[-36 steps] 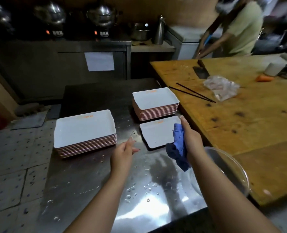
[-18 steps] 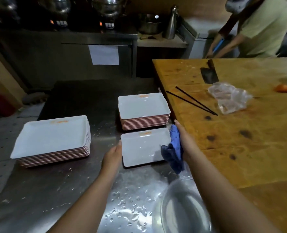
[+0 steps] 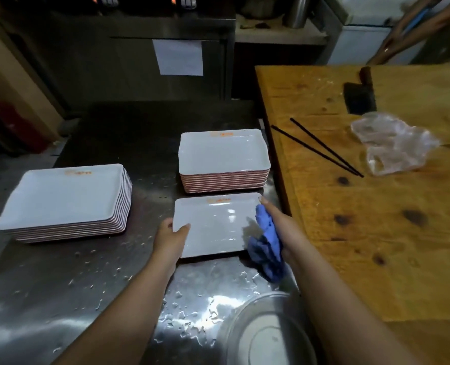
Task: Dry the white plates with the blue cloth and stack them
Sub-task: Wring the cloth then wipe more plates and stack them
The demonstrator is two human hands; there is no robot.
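Your left hand (image 3: 171, 237) grips the plate's (image 3: 213, 227) left edge near the table's (image 3: 60, 285) right edge; your right hand (image 3: 280, 229) clutches the cloth (image 3: 267, 248) on its right side.

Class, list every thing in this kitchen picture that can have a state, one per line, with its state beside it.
Single plate: flat on the steel table, left edge gripped.
Left hand: grips the plate's edge.
Right hand: holds the blue cloth.
Blue cloth: bunched, at the plate's right edge.
Far stack: neatly piled.
Left stack: piled, fanned slightly.
Steel table: wet with droplets.
Cleaver: lying flat.
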